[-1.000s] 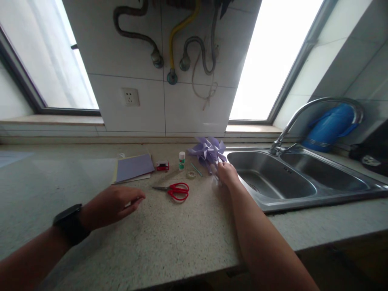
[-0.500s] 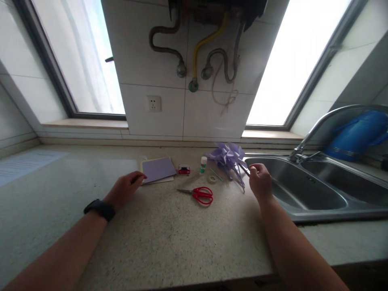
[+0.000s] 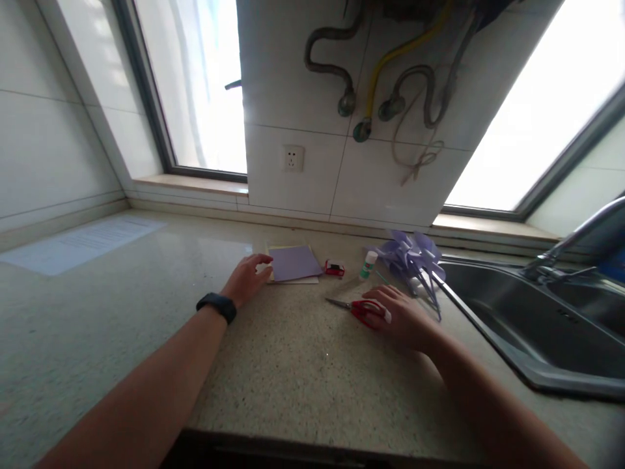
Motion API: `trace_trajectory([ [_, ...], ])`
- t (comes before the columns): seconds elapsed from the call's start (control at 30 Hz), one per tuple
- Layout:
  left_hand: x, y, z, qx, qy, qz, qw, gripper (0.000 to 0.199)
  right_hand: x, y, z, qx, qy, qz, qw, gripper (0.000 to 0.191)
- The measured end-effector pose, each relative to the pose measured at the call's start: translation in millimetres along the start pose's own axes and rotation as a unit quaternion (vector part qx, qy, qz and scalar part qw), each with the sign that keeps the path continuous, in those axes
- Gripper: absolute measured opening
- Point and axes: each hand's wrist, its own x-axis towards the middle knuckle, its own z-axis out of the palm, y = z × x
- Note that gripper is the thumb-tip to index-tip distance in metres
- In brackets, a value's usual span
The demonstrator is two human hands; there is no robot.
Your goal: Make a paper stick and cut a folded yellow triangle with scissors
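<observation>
My right hand (image 3: 403,316) is at the red handles of a pair of scissors (image 3: 359,308), its fingers curled over them. The scissors lie on the counter, blades pointing left. My left hand (image 3: 249,280), with a dark band on the wrist, has its fingers apart beside the left edge of a stack of paper. A purple sheet (image 3: 295,262) tops that stack, and paler sheets show under it. Behind my right hand lies a bunch of purple paper pinwheels (image 3: 410,254), sticks toward me. A glue stick (image 3: 368,264) stands between stack and pinwheels.
A small red-and-black item (image 3: 334,268) lies right of the paper. The steel sink (image 3: 488,339) and its faucet (image 3: 551,257) are at the right. A printed sheet (image 3: 83,244) lies far left. Pipes (image 3: 374,85) hang on the tiled wall above an outlet (image 3: 293,158).
My right hand has left the pinwheels and come to the scissors' handles. My left hand has opened its fingers by the paper. The view has swung left.
</observation>
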Motion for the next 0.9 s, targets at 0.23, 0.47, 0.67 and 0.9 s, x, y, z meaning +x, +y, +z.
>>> trace_trajectory([
  [0.23,-7,9,5.9,-0.011,-0.082,0.098,0.992,0.047,1,-2,-1,-0.015,-0.054,0.005,0.998,0.024],
  [0.47,-5,4,4.4,-0.013,-0.082,0.086,0.993,0.032,-2,17,-2,-0.035,-0.036,0.044,0.998,0.023],
  [0.67,-5,6,0.8,-0.051,-0.054,0.041,0.996,0.024,-4,24,-2,-0.029,-0.039,0.054,0.997,0.025],
  [0.9,3,-9,-5.4,-0.171,0.073,-0.083,0.979,0.028,-7,35,2,-0.023,-0.039,0.064,0.997,0.027],
])
